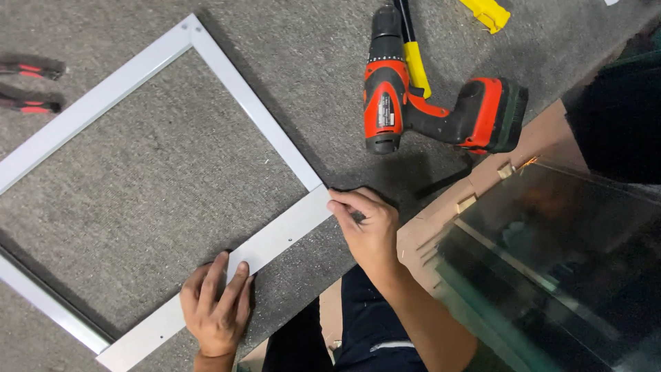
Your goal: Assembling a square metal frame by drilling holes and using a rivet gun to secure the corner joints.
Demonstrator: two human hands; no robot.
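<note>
Presently, the scene is being set out line by line.

Frame: a white metal frame (165, 131) is being laid flat on the grey carpeted floor (158, 179), its far corner lying toward the top of the view and its near rail running slantwise from lower left to the middle.

Near rail: the flat white bar (275, 238) is being pressed at two places, with small holes showing along its face.

Left hand: the left hand (217, 310) is being held flat, palm down, fingers spread and unclenched, across the lower part of the bar; nothing is being grasped.

Right hand: the right hand (368, 227) is being curled at the bar's upper end, where the corner of the frame is being met; fingertips are being pinched against the bar's edge, though whether something small is being held there cannot be told.

Drill: a red and black cordless drill (430, 103) is being left lying on the carpet, well beyond the right hand and untouched.

Yellow tool: a yellow-handled tool (415, 62) is being crossed under the drill's body.

Pliers: red and black handles (31, 86) are being shown at the left edge, well apart from the frame.

Glass: dark glass panes (558, 262) are being stacked on cardboard (427, 220) at the right, just beside the right forearm.

Yellow piece: a yellow object (487, 12) is being cut off by the top edge.
</note>
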